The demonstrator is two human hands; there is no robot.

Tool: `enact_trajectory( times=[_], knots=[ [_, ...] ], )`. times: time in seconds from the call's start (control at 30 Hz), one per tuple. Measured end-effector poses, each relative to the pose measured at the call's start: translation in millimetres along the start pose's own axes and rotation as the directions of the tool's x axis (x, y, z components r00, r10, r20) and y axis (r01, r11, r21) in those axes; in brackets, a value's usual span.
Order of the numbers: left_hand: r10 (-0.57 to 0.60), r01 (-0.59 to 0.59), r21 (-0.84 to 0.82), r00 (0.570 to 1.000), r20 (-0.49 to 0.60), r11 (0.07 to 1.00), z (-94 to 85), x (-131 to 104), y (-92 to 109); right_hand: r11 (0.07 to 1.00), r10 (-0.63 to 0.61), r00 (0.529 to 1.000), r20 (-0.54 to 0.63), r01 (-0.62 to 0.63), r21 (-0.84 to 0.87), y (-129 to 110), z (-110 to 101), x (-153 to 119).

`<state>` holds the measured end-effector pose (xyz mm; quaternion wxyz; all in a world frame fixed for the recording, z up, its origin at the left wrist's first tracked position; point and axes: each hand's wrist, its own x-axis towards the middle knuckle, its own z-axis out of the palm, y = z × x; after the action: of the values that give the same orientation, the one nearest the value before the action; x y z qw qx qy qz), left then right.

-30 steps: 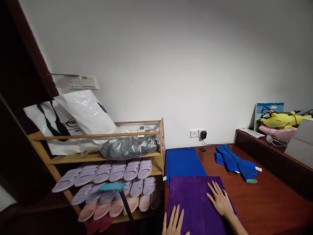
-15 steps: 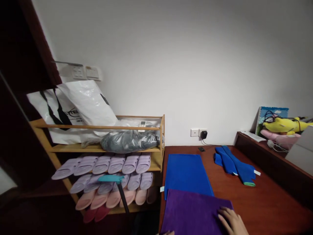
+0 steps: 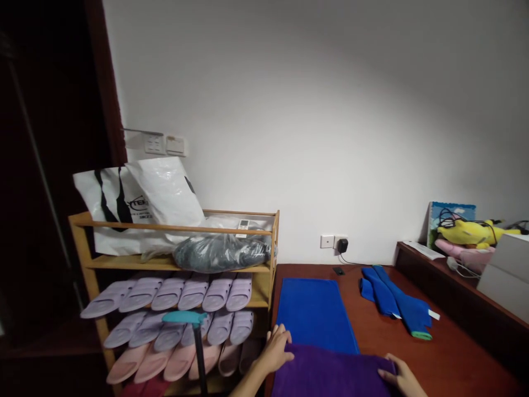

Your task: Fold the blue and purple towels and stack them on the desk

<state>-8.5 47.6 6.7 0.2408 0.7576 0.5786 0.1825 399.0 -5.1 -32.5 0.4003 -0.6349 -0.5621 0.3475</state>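
A purple towel [image 3: 330, 375] lies at the front of the wooden table, its far edge overlapping a flat blue towel [image 3: 312, 314]. At the purple towel's far left corner is my left hand [image 3: 276, 352], thumb and fingers closed on the edge. My right hand [image 3: 400, 376] pinches the far right corner between thumb and fingers. The near part of the purple towel is cut off by the frame. Farther right, two crumpled blue towels [image 3: 392, 300] with a green end and white tags rest on the table.
Left of the table [image 3: 458, 353] stands a wooden shoe rack [image 3: 266, 289] with several slippers [image 3: 165, 295] and white bags [image 3: 163, 190]. A teal-topped black handle [image 3: 199, 353] stands before it. A yellow plush toy [image 3: 467, 231] and white boxes [image 3: 506, 275] sit on the raised right ledge.
My left hand has come up from the bottom edge to the purple towel's far left corner. My right hand has gone from lying flat on it to pinching its right corner. The view has tilted up.
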Motion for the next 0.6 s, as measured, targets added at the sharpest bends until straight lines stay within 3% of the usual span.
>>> enact_trajectory(
  times=[0.1, 0.2, 0.33, 0.47, 0.6],
  knots=[
    [-0.044, 0.045, -0.106, 0.999, 0.011, 0.993, -10.1, 7.6, -8.9, 0.952, 0.012, 0.994, 0.105, -0.044, 0.302, -25.1, 0.6, -11.0],
    [-0.027, 0.037, -0.251, 0.999, 0.042, 0.967, -24.1, 9.0, -18.9, 0.892, 0.044, 0.995, 0.087, -0.078, 0.446, -40.1, 3.7, -14.1],
    [-0.02, 0.035, -0.401, 0.999, 0.041, 0.915, -31.9, 6.5, -29.6, 0.815, 0.039, 0.993, 0.114, -0.098, 0.571, -45.5, 20.3, 0.7],
    [-0.078, 0.084, -0.468, 0.996, 0.032, 0.88, -22.3, 2.1, -26.9, 0.757, 0.063, 0.974, 0.218, -0.189, 0.626, -40.2, 45.7, 18.6],
    [-0.146, 0.142, -0.459, 0.989, 0.026, 0.877, -14.9, -2.3, -19.2, 0.788, 0.059, 0.963, 0.261, -0.206, 0.58, -30.2, 54.2, 27.9]
  ],
)
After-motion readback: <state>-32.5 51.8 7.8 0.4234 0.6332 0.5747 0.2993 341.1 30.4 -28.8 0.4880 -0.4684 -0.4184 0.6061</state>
